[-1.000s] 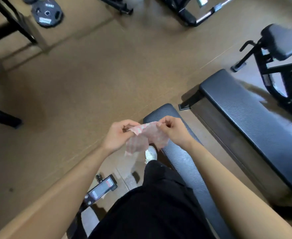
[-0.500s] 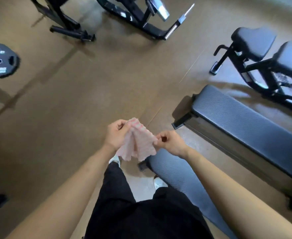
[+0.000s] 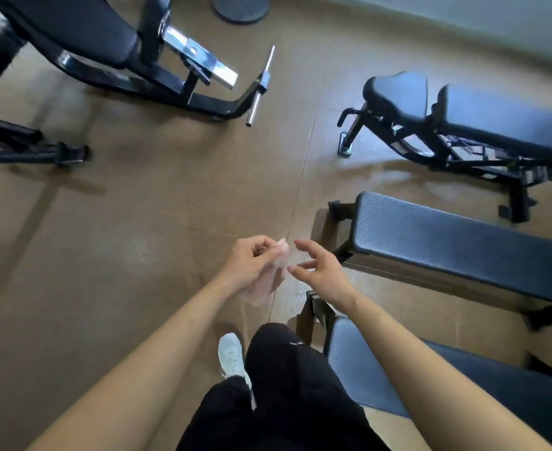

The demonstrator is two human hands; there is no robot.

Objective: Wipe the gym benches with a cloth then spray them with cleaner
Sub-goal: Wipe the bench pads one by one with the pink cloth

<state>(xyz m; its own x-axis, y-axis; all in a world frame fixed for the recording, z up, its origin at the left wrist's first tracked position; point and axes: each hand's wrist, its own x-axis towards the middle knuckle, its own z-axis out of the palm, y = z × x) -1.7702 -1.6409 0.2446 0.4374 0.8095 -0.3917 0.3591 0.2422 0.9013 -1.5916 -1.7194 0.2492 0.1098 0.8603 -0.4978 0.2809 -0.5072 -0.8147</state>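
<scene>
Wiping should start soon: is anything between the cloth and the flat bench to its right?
Only the person's own open right hand sits between the cloth, held in the left hand, and the flat bench; nothing else visible does.

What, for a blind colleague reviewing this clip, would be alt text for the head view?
Seen from above, a person's left hand grips a crumpled pink cloth while the right hand hovers open beside it. A flat black bench stands to the right, an adjustable bench beyond it, on a brown floor.
</scene>
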